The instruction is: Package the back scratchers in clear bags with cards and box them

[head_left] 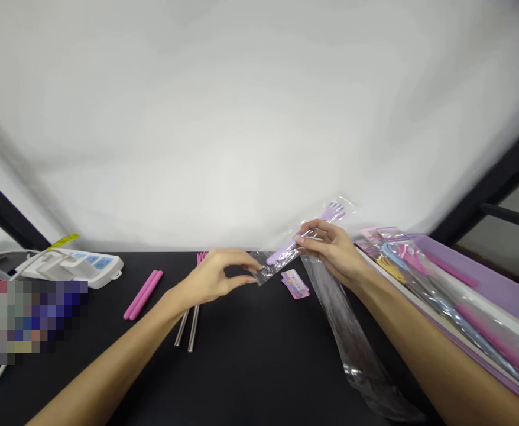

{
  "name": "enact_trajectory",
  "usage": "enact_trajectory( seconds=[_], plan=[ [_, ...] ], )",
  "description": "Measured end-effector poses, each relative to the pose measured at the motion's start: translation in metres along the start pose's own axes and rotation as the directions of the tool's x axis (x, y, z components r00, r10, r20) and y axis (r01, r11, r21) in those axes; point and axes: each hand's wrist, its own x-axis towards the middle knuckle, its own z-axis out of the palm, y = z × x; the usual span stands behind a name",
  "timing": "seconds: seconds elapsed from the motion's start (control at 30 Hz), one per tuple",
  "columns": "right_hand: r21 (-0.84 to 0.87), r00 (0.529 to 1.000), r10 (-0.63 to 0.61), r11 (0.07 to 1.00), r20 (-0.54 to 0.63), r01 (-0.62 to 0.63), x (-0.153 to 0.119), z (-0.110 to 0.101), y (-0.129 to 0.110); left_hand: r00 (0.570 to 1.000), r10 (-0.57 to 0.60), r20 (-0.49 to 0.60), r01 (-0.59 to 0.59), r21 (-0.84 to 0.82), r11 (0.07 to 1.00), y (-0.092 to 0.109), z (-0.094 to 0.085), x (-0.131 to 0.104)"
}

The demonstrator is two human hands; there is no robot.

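Observation:
A lilac back scratcher piece with a hand-shaped end [281,252] lies inside a clear plastic sleeve [263,274], tilted up to the right above the black table. My right hand [328,245] pinches the sleeve and the piece around its middle. At the sleeve's lower left end, my left hand [217,272] has thumb and fingertips closed on the plastic. Below them lies a small stack of printed cards [295,284]. Partly hidden behind my left wrist are two metal rods [193,328] with pink hand-shaped ends [201,257]. Two pink handles [143,294] lie farther left.
A long clear plastic bag [352,337] stretches over the table under my right forearm. On the right, a lilac tray [485,281] holds several packaged back scratchers [445,302]. A white power strip [73,267], cables and blurred packages occupy the left. A white wall rises behind.

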Motion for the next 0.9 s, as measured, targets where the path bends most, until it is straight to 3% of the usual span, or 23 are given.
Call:
enact_trajectory(
  seconds=[0.1,0.23,0.33,0.43,0.5,0.67,0.77,0.9],
  plan=[
    [-0.005,0.999,0.021,1.000,0.038,-0.021,-0.002,0.004,0.001,0.995,0.070,-0.064,-0.060,0.152,0.987,0.002,0.001,0.001],
    [-0.023,0.988,0.026,0.999,0.153,-0.023,-0.009,0.017,0.000,0.986,0.118,-0.120,-0.100,0.144,0.984,0.006,0.010,0.001],
    [-0.020,0.974,0.024,1.000,0.225,-0.020,-0.015,0.024,-0.005,0.994,-0.009,-0.104,-0.002,-0.106,0.994,0.008,0.018,0.001],
    [-0.071,0.968,-0.013,0.997,0.250,0.031,-0.018,0.027,-0.009,0.970,-0.244,0.001,0.223,-0.411,0.884,0.008,0.023,0.001],
    [-0.146,0.963,-0.045,0.985,0.264,0.086,-0.019,0.026,-0.011,0.937,-0.345,0.049,0.324,-0.487,0.811,0.007,0.024,0.002],
    [-0.233,0.953,-0.047,0.965,0.298,0.121,-0.021,0.028,-0.012,0.880,-0.474,0.028,0.412,-0.540,0.734,0.002,0.028,0.006],
    [-0.261,0.957,-0.044,0.957,0.288,0.123,-0.019,0.028,-0.010,0.884,-0.466,-0.028,0.394,-0.492,0.776,0.000,0.031,0.005],
    [-0.284,0.934,-0.023,0.950,0.357,0.132,-0.017,0.023,-0.011,0.909,-0.412,0.071,0.404,-0.398,0.824,0.002,0.028,0.002]
  ],
)
